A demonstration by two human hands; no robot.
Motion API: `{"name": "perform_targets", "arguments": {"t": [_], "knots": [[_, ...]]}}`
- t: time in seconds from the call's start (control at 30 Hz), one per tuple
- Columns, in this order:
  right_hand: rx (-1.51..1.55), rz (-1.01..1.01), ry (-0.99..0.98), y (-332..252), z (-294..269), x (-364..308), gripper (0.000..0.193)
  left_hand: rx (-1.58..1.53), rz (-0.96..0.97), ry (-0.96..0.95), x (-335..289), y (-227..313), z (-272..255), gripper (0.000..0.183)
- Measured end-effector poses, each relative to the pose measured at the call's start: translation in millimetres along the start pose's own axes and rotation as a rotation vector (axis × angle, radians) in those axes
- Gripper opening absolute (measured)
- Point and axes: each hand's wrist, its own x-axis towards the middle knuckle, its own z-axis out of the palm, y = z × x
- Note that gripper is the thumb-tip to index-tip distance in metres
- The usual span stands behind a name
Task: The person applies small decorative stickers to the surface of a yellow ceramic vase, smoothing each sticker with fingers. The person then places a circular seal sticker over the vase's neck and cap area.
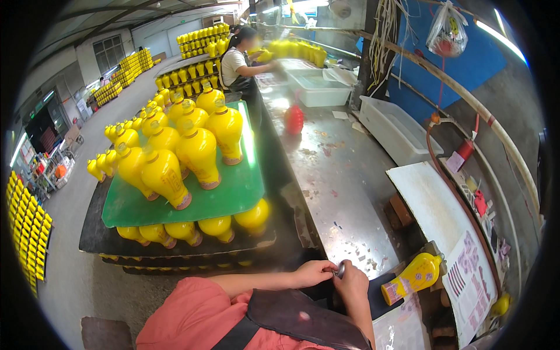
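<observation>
Over the near end of the metal bench, my hands meet close together. My right hand (352,284) is closed around a small shiny grey metal tool (340,269); its exact kind does not show. My left hand (314,273) has its fingers pinched together right beside the tool, and whatever lies between them is too small to make out. To the right of my hands, a yellow bottle (417,276) with purple flower decals lies tilted on its side, its neck toward a stand. A sheet of printed decals (468,279) rests on the sloping white board (434,198).
Yellow bottles (163,169) stand on a green board (233,198) at left, stacked above more bottles. Small scraps dot the metal bench (326,169). White tubs (318,87), a red bottle (294,119) and a co-worker (236,64) are farther off. A pipe (466,99) crosses at right.
</observation>
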Motion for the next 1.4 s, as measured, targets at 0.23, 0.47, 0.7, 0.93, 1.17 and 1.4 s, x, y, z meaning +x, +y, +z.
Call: {"name": "perform_targets", "arguments": {"t": [0.23,0.47,0.7,0.93,1.17,1.4], "knots": [[0.002,-0.008,-0.024,-2,-2,0,0.033,0.011,0.004,-0.004,0,-3,0,0.033],[0.012,0.016,-0.026,-5,-5,1,0.033,-0.008,0.001,-0.008,-2,-6,1,0.032],[-0.002,0.088,-0.065,-6,-4,4,0.052,-0.005,-0.014,0.008,-4,-9,2,0.032],[0.054,0.063,-0.033,-2,0,5,0.048,-0.114,-0.116,-0.013,-7,5,-2,0.033],[0.192,0.022,0.113,-16,-26,-16,0.032,-0.101,0.007,0.015,-3,14,-5,0.029],[0.491,0.001,0.641,16,-94,-67,0.018,-0.138,0.145,-0.073,28,49,-5,0.028]]}}
